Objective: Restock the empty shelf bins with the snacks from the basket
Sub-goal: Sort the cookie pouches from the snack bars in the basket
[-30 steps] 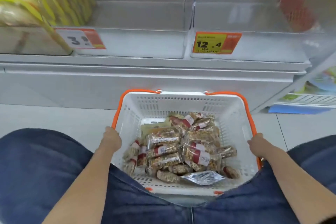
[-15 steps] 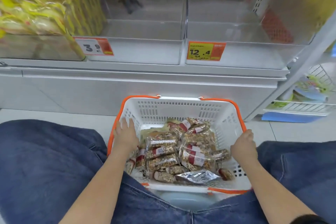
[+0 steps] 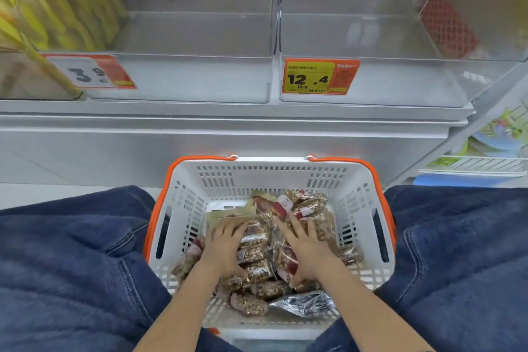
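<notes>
Both my hands, left (image 3: 225, 251) and right (image 3: 307, 251), fingers spread flat on clear crinkly nut-bar packets (image 3: 257, 243) in white orange-rimmed basket (image 3: 274, 177); light, slippery, grab mid-bundle.

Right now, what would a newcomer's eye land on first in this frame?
First, the white basket with orange handles, low at centre between the knees, piled with snack packs. The left hand and right hand rest flat on the pile. Above it, two clear shelf bins stand empty, the right one bearing a bright 12.4 price tag.
</notes>
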The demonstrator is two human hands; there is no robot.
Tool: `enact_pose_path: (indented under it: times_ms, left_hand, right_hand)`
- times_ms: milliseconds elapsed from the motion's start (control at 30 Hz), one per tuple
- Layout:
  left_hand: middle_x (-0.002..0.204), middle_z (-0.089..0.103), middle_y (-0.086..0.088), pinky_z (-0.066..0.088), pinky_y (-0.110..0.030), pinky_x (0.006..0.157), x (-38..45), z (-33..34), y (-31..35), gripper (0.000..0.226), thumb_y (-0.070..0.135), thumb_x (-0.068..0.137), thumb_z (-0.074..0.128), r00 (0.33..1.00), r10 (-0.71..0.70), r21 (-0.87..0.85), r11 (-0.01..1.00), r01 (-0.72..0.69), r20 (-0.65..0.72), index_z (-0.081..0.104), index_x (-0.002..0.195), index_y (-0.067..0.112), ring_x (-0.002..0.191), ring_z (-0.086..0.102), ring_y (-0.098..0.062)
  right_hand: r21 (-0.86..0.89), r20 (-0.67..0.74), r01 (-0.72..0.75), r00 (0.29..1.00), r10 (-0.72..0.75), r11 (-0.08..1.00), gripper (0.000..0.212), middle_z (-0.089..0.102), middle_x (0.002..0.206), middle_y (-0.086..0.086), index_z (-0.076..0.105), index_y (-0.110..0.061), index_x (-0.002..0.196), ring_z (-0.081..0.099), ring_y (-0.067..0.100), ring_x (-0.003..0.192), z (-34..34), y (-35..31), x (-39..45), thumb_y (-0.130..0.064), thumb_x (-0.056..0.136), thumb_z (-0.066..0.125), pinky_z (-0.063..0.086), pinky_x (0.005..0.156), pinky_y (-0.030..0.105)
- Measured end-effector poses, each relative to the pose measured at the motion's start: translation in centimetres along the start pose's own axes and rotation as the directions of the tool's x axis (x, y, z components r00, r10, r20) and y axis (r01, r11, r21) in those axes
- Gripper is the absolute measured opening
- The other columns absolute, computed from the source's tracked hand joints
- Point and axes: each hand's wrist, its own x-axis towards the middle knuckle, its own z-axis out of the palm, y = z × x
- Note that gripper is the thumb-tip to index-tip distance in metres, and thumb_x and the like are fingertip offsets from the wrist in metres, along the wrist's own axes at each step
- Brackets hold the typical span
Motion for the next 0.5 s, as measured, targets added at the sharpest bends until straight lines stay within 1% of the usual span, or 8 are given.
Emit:
enact_pose_path:
  times_ms: [100,167,267,333,367,433,467,500]
  left_hand:
    - [0.152,0.025,-0.004,0.018,-0.044,0.115,0.7,-1.1,0.0,0.113,0.054,0.059,0.081,0.999,-0.002,0.017,1.0,0.002,-0.04,0.019,0.148,0.022,0.14,0.019,-0.029]
    - [0.149,0.03,-0.007,0.026,-0.039,0.113,1.0,-1.7,-0.1,0.106,0.052,0.061,0.081,1.0,0.001,-0.009,1.0,-0.001,-0.03,0.025,0.144,0.017,0.137,0.027,-0.028]
    - [0.146,0.038,-0.006,0.035,-0.038,0.108,1.1,-1.7,-0.6,0.112,0.055,0.058,0.082,0.999,-0.023,-0.13,0.991,0.026,0.023,0.024,0.145,0.014,0.132,0.036,-0.026]
    - [0.138,0.047,-0.003,0.043,-0.036,0.1,1.1,-1.6,-0.7,0.11,0.058,0.055,0.08,0.998,-0.053,-0.302,0.952,0.059,0.028,0.029,0.143,0.016,0.122,0.046,-0.022]
    - [0.134,0.051,-0.001,0.046,-0.034,0.095,1.0,-1.7,-0.5,0.104,0.059,0.055,0.078,0.997,-0.072,-0.412,0.909,0.07,0.012,0.034,0.14,0.019,0.115,0.051,-0.019]
    - [0.129,0.054,0.003,0.046,-0.028,0.089,0.9,-2.4,0.3,0.094,0.06,0.059,0.077,0.997,-0.078,-0.599,0.799,0.058,-0.007,0.038,0.137,0.023,0.107,0.054,-0.016]
    - [0.13,0.053,0.004,0.045,-0.028,0.09,0.8,-3.1,1.0,0.097,0.063,0.061,0.076,0.999,-0.043,-0.664,0.747,0.04,0.011,0.035,0.141,0.025,0.109,0.055,-0.018]
    - [0.132,0.052,0.005,0.044,-0.031,0.095,0.7,-3.6,1.5,0.099,0.067,0.062,0.073,0.997,0.014,-0.7,0.714,0.039,0.07,0.034,0.143,0.026,0.113,0.055,-0.019]
  right_hand:
    - [0.055,-0.021,0.019,1.0,-0.018,0.998,0.132,-0.005,0.16,-0.001,-0.022,-0.043,0.144,-0.009,0.038,0.144,-1.0,-0.2,0.3,-0.028,0.067,0.084,0.024,0.11,0.063]
    - [0.117,-0.065,0.009,0.998,-0.002,0.993,0.122,0.013,0.157,0.001,-0.008,-0.035,0.15,0.003,0.035,0.144,-1.4,0.1,0.3,-0.028,0.068,0.082,0.026,0.112,0.055]
    - [0.227,-0.171,-0.018,0.984,0.059,0.974,0.098,0.031,0.146,0.001,0.015,-0.024,0.147,0.022,0.033,0.137,-1.7,0.6,0.3,-0.026,0.071,0.077,0.032,0.109,0.046]
    - [0.284,-0.271,-0.034,0.956,0.114,0.958,0.09,0.035,0.142,0.001,0.021,-0.024,0.142,0.028,0.032,0.133,-2.0,0.7,0.1,-0.026,0.07,0.075,0.038,0.104,0.044]
    - [0.318,-0.337,-0.037,0.93,0.149,0.947,0.089,0.036,0.141,0.0,0.022,-0.023,0.141,0.029,0.031,0.132,-2.1,0.8,0.1,-0.027,0.07,0.075,0.039,0.104,0.043]
    - [0.373,-0.504,-0.021,0.835,0.221,0.928,0.092,0.036,0.143,0.0,0.022,-0.022,0.142,0.028,0.028,0.134,-2.5,1.0,0.2,-0.029,0.071,0.079,0.038,0.107,0.044]
    - [0.381,-0.577,-0.019,0.776,0.254,0.924,0.094,0.035,0.146,0.001,0.021,-0.023,0.144,0.027,0.027,0.136,-2.8,1.2,0.3,-0.026,0.071,0.08,0.036,0.109,0.045]
    - [0.36,-0.628,-0.045,0.727,0.278,0.932,0.097,0.03,0.15,0.002,0.017,-0.024,0.147,0.023,0.027,0.139,-3.1,1.4,0.4,-0.02,0.072,0.079,0.032,0.112,0.048]
